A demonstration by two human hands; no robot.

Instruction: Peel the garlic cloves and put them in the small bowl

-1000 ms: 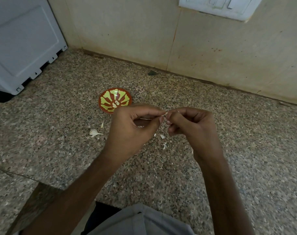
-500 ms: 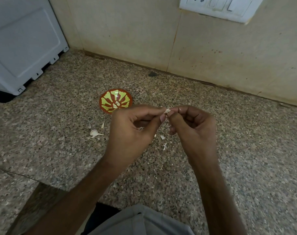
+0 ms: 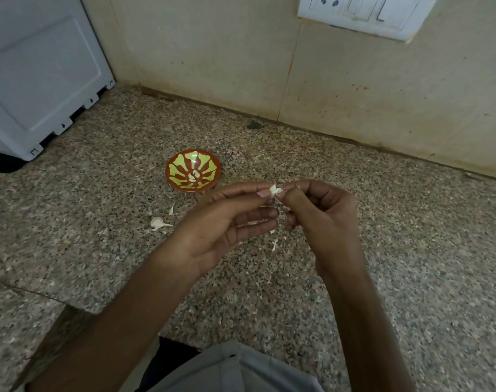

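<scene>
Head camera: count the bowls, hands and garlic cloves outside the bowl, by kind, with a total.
Bowls: 1, the small bowl
Hands: 2, left hand and right hand
Cloves outside the bowl: 2, held clove and counter clove
Total: 5

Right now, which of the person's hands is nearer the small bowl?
Left. The left hand hovers just in front and right of the small bowl; the right hand is farther right.

A speckled brown-and-grey granite counter (image 3: 396, 236) fills the lower view, with a thin seam (image 3: 26, 290) at 8 o'clock. Behind it stands a beige tiled wall (image 3: 212, 52), flecked with reddish spots at 2 o'clock. A white plastic switch-and-socket plate (image 3: 362, 12) sits at 1 o'clock and a pale grey panelled appliance (image 3: 37, 75) at 10 o'clock. The light is dim and even.
</scene>
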